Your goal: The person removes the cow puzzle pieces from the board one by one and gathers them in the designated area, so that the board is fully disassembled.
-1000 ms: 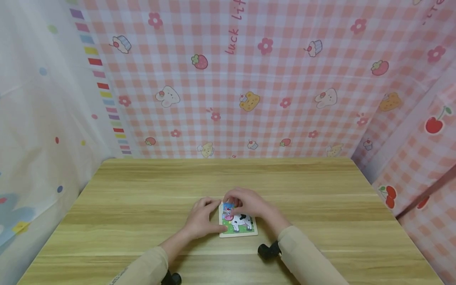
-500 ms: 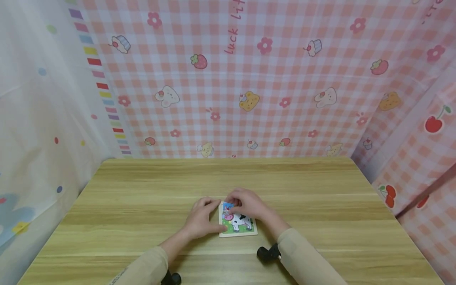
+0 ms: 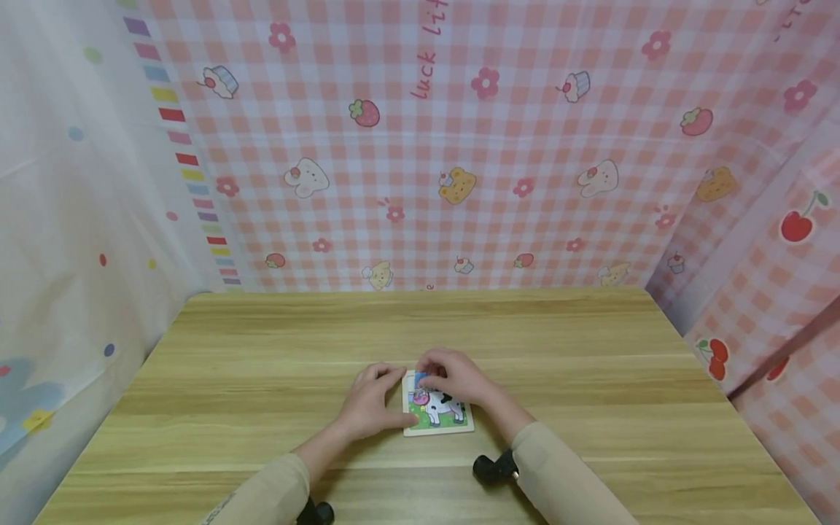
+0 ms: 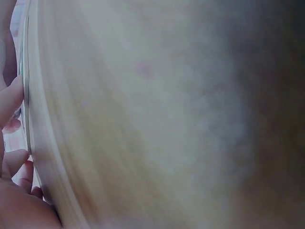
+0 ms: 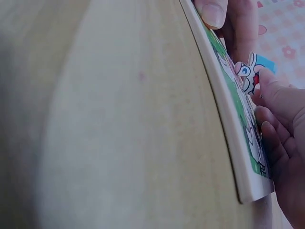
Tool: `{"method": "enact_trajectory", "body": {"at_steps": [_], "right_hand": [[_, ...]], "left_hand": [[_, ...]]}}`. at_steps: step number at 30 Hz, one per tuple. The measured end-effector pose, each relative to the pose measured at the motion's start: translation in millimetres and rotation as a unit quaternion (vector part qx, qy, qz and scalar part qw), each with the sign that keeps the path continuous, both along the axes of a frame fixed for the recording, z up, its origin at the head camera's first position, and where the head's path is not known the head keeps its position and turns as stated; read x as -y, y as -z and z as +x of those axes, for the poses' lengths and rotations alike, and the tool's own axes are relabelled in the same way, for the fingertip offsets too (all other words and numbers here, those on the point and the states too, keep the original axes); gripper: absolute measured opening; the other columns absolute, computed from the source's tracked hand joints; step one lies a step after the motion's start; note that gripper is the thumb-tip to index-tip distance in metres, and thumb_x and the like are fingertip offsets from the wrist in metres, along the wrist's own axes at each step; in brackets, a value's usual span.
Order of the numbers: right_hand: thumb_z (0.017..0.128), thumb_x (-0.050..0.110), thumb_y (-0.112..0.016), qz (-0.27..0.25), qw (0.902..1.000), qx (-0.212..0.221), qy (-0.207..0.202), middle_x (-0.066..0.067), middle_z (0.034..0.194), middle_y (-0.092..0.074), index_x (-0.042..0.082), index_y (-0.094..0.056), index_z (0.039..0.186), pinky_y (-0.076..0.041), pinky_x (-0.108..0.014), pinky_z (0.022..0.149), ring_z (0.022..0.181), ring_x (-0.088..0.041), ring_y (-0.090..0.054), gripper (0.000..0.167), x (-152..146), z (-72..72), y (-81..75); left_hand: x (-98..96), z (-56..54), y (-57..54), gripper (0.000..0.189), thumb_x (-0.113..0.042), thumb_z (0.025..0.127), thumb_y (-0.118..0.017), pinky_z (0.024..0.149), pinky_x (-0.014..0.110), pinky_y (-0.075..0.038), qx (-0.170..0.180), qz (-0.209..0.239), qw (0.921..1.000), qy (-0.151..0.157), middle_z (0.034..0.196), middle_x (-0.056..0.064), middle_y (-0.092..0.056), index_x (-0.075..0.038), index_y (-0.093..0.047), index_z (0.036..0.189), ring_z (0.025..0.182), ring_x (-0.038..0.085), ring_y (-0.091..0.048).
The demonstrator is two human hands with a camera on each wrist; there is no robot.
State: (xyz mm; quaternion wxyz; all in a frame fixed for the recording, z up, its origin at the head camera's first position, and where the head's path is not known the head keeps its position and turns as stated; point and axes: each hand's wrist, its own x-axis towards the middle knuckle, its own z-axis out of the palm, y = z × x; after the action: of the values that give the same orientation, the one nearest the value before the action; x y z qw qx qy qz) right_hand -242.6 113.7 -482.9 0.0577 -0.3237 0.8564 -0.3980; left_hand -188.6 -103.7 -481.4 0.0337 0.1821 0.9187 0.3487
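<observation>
A small cow jigsaw puzzle (image 3: 448, 415) in a pale wooden frame lies flat on the table. My left hand (image 3: 370, 405) grips it along its left side, thumb over the near left corner and fingertips at the far left corner. Between the thumb and fingers of my right hand (image 3: 453, 373) is a puzzle piece (image 5: 251, 71) with the cow's eye and some blue sky. In the right wrist view this piece stands tilted up from the puzzle's surface. The right hand covers the puzzle's far right part in the head view.
The wood-grain table (image 3: 262, 350) reaches back to a pink checked curtain (image 3: 407, 146). A black wrist camera (image 3: 495, 467) hangs by the right sleeve, and another black camera (image 3: 316, 512) sits under the left sleeve.
The piece in my right hand has tilted up out of the puzzle's far left area, baring a pale patch of frame and backing. My left hand keeps its place.
</observation>
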Motion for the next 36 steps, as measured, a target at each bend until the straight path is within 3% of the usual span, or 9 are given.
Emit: {"method": "enact_trajectory", "body": {"at_steps": [7,13,25,31,36], "right_hand": [[0.093,0.013,-0.07,-0.036,0.9992,0.012,-0.011,0.009,0.086,-0.062,0.013,-0.066,0.091,-0.047,-0.025,0.07,0.077,-0.008,-0.053,0.004,-3,4.5,-1.0],[0.091,0.012,-0.071,-0.071,0.9974,0.011,0.011,0.006,0.086,-0.063,0.011,-0.067,0.091,-0.051,-0.027,0.075,0.081,-0.011,-0.057,0.004,-20,13.0,-8.1],[0.089,-0.001,-0.069,-0.102,0.9904,-0.002,0.094,-0.005,0.087,-0.066,0.002,-0.067,0.091,-0.051,-0.025,0.074,0.081,-0.012,-0.058,0.004,-85,23.4,-11.7],[0.088,-0.012,-0.065,-0.118,0.9868,-0.041,0.103,-0.016,0.083,-0.067,-0.007,-0.064,0.089,-0.051,-0.022,0.069,0.076,-0.016,-0.061,0.005,-113,34.1,-23.8],[0.09,-0.007,-0.066,-0.122,0.9849,-0.036,0.118,-0.01,0.083,-0.067,-0.003,-0.065,0.092,-0.05,-0.021,0.068,0.075,-0.011,-0.061,0.004,-143,27.8,-10.6]], "left_hand": [[-0.3,-0.2,-0.7,0.088,-0.04,0.072,-0.087,0.107,0.058,-0.032,-0.001,-0.003,1.0,-0.002,0.14,0.017,-0.046,-0.003,-0.052,0.143,0.13,0.037,-0.038],[-1.3,-0.4,-1.7,0.088,-0.04,0.071,-0.088,0.107,0.056,-0.032,-0.001,-0.004,1.0,-0.003,0.139,0.016,-0.046,-0.003,-0.052,0.143,0.129,0.036,-0.038],[0.2,0.2,3.1,0.088,-0.037,0.073,-0.087,0.11,0.058,-0.03,0.007,0.008,0.9999,-0.006,0.145,0.017,-0.044,-0.003,-0.05,0.144,0.135,0.039,-0.034],[0.1,1.6,2.2,0.085,-0.032,0.075,-0.086,0.114,0.057,-0.023,0.011,0.033,0.9993,0.01,0.15,0.02,-0.043,0.002,-0.049,0.143,0.142,0.042,-0.03],[-0.2,6.2,-0.3,0.085,-0.03,0.076,-0.086,0.115,0.055,-0.023,0.022,0.048,0.9981,0.031,0.153,0.02,-0.038,0.003,-0.048,0.143,0.143,0.039,-0.03]]}}
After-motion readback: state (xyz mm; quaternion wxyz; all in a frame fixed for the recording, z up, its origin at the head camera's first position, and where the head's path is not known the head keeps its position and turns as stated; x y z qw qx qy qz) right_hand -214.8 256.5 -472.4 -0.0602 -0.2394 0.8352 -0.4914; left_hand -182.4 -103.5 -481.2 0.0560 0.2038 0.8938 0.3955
